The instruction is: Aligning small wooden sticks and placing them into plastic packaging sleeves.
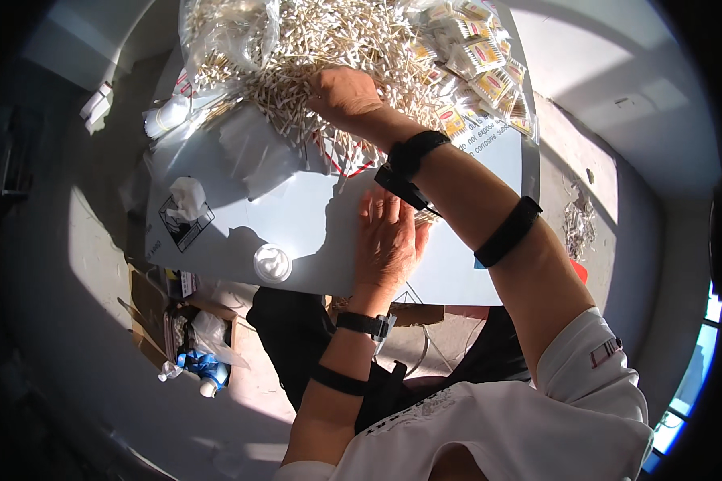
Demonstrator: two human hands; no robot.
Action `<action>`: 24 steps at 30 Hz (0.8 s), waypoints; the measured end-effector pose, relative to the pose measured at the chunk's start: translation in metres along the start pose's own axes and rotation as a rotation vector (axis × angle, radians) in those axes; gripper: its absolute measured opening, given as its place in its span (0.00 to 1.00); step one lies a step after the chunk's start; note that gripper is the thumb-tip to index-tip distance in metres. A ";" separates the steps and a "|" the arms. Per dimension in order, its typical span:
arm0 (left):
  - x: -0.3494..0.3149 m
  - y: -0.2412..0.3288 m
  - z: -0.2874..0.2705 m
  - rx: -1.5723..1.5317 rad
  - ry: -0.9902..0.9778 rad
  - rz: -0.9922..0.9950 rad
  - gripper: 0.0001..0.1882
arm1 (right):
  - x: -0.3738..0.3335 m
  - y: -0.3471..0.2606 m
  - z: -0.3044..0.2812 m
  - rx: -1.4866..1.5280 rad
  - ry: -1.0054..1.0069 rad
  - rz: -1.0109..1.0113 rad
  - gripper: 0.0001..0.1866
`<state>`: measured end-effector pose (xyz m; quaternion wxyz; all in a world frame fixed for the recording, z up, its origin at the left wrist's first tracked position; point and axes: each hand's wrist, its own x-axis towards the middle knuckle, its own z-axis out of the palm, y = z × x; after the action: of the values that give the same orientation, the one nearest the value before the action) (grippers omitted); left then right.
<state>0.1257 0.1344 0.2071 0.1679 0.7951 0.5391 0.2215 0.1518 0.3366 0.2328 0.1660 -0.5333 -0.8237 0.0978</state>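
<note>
A large loose heap of cotton swabs (393,48) covers the far part of the table (305,208). My right hand (345,92) reaches across into the heap's near side, its fingers curled down around swabs there and the fingertips hidden. Nearer to me, my left hand (389,244) lies palm down on the table with its fingers stretched out. A few swabs (427,216) show beside its thumb, partly covered by my right forearm. Left of that hand stands a small round white container (273,263) with white stuff inside.
Filled clear packets of swabs (489,72) lie at the far right. A clear plastic bag (229,36) rests on the far left of the heap, near a white bottle-like thing (167,117). Crumpled white tissue (188,197) sits at left. An open cardboard box (148,317) stands below.
</note>
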 end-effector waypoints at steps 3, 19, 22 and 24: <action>-0.001 0.000 0.000 0.002 -0.006 -0.001 0.32 | 0.015 0.004 0.011 0.108 0.137 0.031 0.10; -0.011 -0.017 0.009 -0.330 0.427 -0.053 0.24 | -0.251 0.006 -0.093 0.990 -0.347 0.385 0.05; 0.001 -0.027 -0.004 -0.596 0.524 -0.217 0.20 | -0.297 0.001 -0.074 0.774 -0.286 0.300 0.04; 0.012 -0.048 -0.026 -0.094 0.551 -0.187 0.17 | -0.310 0.003 -0.067 0.799 -0.214 0.323 0.05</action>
<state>0.0783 0.1636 0.2067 0.0716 0.6431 0.6245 0.4373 0.2964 0.0539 0.2418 0.2556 -0.5361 -0.6398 0.4878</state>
